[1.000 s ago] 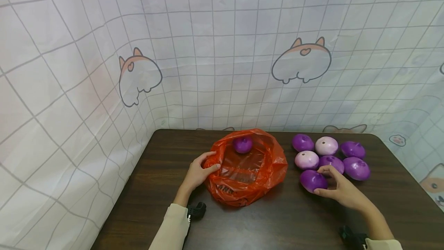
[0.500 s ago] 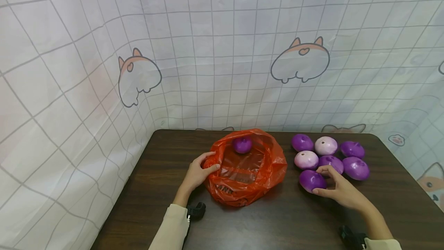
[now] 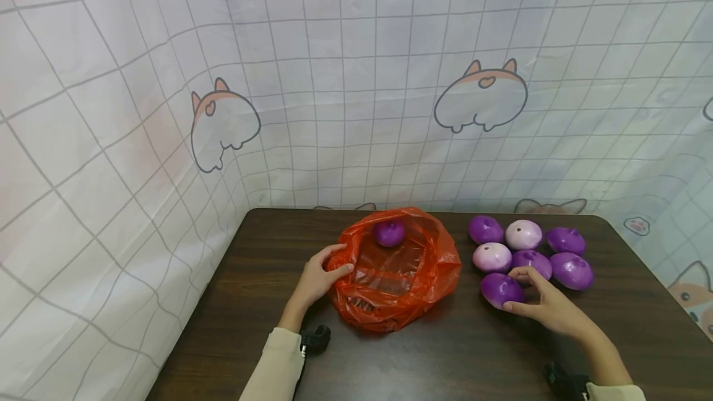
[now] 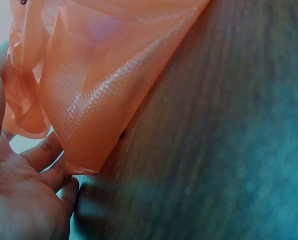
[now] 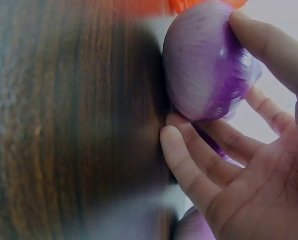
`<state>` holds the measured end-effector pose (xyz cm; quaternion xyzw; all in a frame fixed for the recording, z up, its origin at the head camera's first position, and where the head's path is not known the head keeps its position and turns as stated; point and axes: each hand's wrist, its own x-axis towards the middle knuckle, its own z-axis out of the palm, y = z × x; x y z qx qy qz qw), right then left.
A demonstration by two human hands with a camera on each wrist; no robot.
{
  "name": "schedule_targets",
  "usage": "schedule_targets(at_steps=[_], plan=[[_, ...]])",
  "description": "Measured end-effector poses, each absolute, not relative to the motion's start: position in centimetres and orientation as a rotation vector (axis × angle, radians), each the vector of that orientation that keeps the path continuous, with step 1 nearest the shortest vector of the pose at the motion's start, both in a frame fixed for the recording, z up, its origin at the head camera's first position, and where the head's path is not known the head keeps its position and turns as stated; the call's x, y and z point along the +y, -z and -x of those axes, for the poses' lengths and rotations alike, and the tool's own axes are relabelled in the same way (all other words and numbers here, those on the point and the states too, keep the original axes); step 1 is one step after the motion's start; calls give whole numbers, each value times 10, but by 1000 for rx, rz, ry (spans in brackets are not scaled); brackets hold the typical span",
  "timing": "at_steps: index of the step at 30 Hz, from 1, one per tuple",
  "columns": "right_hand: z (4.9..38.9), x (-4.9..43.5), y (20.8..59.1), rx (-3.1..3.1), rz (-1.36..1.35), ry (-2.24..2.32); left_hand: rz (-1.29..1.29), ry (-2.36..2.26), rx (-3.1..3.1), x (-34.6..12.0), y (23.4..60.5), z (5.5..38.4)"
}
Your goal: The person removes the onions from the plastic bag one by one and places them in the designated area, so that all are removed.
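Observation:
An orange-red plastic bag (image 3: pixel 442 265) sits with its mouth spread wide at the middle of the table. One purple onion (image 3: pixel 388 233) lies inside it, against the far side. My left hand (image 3: pixel 315 278) holds the bag's left rim, thumb over the edge; in the left wrist view the fingers lie behind the crumpled plastic (image 4: pixel 89 95). To the right, my right hand (image 3: pixel 551 311) grips a dark purple onion (image 3: pixel 497 290) between thumb and fingers. The right wrist view shows that onion (image 5: pixel 196 65) close to the tabletop, fingertips at its lower side.
Several more onions stand grouped behind the right hand, among them a pale one (image 3: pixel 523 234), another pale one (image 3: pixel 491 257) and a purple one (image 3: pixel 572 271). The dark wooden table (image 3: pixel 267 246) ends at a hanging white checked cloth (image 3: pixel 356 110).

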<state>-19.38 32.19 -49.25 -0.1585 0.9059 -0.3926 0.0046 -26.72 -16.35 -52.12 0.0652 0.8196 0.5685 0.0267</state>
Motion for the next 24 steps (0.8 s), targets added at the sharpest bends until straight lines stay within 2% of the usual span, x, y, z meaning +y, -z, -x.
schedule_targets(at_steps=[14, 24], plan=[[191, 323, 483, 2826, 495, 1254, -223, -1746, 2547, -164, 521, 267], [185, 322, 455, 2913, 420, 1149, -234, -1752, 2538, -163, 520, 267]])
